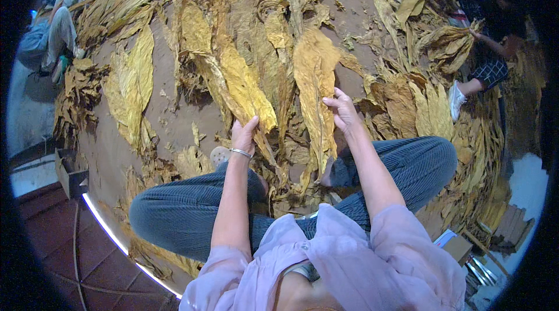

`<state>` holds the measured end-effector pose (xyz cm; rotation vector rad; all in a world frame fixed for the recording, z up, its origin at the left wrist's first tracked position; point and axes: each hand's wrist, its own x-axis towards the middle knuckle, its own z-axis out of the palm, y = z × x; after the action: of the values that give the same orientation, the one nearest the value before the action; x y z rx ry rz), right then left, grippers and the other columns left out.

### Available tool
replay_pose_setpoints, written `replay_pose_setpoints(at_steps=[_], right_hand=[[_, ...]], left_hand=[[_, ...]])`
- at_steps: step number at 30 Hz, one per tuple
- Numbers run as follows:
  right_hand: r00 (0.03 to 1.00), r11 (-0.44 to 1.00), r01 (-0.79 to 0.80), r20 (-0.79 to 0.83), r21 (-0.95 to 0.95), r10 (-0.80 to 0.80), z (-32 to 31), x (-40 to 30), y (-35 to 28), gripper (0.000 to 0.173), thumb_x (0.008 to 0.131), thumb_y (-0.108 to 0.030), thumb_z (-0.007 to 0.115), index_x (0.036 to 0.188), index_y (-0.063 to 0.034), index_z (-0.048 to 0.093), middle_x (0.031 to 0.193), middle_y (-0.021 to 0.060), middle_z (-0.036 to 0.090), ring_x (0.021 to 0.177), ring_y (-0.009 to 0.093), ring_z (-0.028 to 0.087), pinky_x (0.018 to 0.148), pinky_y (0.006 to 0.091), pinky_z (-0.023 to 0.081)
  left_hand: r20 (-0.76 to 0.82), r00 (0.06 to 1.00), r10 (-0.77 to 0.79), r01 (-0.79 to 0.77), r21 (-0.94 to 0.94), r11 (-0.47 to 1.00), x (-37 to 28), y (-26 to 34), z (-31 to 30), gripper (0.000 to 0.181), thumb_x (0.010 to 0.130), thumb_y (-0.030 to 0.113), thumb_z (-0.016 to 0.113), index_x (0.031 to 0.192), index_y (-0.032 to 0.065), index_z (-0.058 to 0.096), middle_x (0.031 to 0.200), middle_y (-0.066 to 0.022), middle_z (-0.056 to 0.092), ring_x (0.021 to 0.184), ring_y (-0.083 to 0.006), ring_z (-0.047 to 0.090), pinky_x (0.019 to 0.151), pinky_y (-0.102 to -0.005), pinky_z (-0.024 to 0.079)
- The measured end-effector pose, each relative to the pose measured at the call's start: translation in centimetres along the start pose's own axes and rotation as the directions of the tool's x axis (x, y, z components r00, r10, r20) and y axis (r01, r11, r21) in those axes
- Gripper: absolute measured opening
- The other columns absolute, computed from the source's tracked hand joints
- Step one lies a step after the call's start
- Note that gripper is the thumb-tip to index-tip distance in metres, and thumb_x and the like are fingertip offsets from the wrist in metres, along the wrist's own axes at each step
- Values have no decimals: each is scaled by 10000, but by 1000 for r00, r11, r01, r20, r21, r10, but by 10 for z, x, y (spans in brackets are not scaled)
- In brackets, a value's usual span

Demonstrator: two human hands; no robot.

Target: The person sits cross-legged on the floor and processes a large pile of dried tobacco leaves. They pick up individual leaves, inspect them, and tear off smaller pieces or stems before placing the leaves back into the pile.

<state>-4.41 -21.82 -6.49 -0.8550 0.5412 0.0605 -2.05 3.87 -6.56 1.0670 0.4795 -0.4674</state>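
Observation:
My left hand (245, 135), with a metal bangle at its wrist, grips several dried yellow tobacco leaves (242, 86) near their lower ends; they stretch up and to the left over the pile. Between the thumb and fingers of my right hand (343, 108) is the edge of one broad orange-yellow dried leaf (315, 79), its tip pointing down towards my lap. Many more dried leaves (253, 27) lie spread in front of me and between my crossed legs. A separate pale yellow leaf (133, 86) rests on the brown surface to the left.
Another person's hand (476, 34) at the right holds a bunch of leaves (447, 47). A further person's legs (63, 34) show at the upper left. Leaf heaps lie at both sides. A box (454, 245) stands at the lower right, a metal trough (70, 173) at the left.

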Motion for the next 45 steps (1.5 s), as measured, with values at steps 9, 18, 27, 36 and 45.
replay_pose_setpoints(at_steps=[9, 18, 27, 36, 45], right_hand=[[944, 654, 324, 283, -684, -171, 64, -29, 75, 365, 663, -44, 540, 1015, 33, 486, 914, 125, 567, 845, 187, 523, 760, 284, 412], [870, 618, 291, 471, -730, 147, 138, 14, 51, 189, 761, -118, 508, 888, 2, 578, 731, 10, 562, 680, 71, 504, 637, 212, 412], [827, 423, 520, 561, -742, -32, 221, 98, 121, 292, 677, -91, 475, 951, -39, 560, 889, 183, 560, 866, 302, 528, 788, 352, 416], [863, 136, 440, 460, -888, 209, 248, 113, 187, 311, 657, -143, 569, 958, -64, 580, 892, 177, 563, 855, 288, 538, 779, 345, 424], [972, 973, 23, 232, -229, 31, 230, 89, 91, 393, 606, 53, 495, 994, -11, 474, 813, 50, 539, 681, 114, 514, 608, 204, 424]], left_hand=[[304, 953, -3, 101, -306, 947, -28, 24, 21, 442, 744, 193, 614, 1092, 23, 401, 998, -68, 516, 897, -173, 516, 756, -301, 444], [-425, 838, 342, -398, -46, 916, -56, 74, -31, 355, 650, -33, 616, 971, -10, 467, 861, -69, 556, 716, -148, 556, 653, -247, 466], [-595, 644, 480, -613, -27, 790, -68, 112, -30, 361, 718, -72, 519, 1060, -13, 421, 999, -94, 504, 868, -177, 516, 782, -290, 430], [-631, 596, 496, -674, -59, 736, -70, 129, -42, 426, 724, -43, 531, 1123, 15, 393, 1071, -88, 484, 947, -188, 491, 845, -310, 399], [-635, 696, 335, -549, -170, 818, -39, 103, -67, 392, 683, -90, 558, 1044, 5, 441, 987, -96, 519, 873, -175, 520, 779, -279, 431]])
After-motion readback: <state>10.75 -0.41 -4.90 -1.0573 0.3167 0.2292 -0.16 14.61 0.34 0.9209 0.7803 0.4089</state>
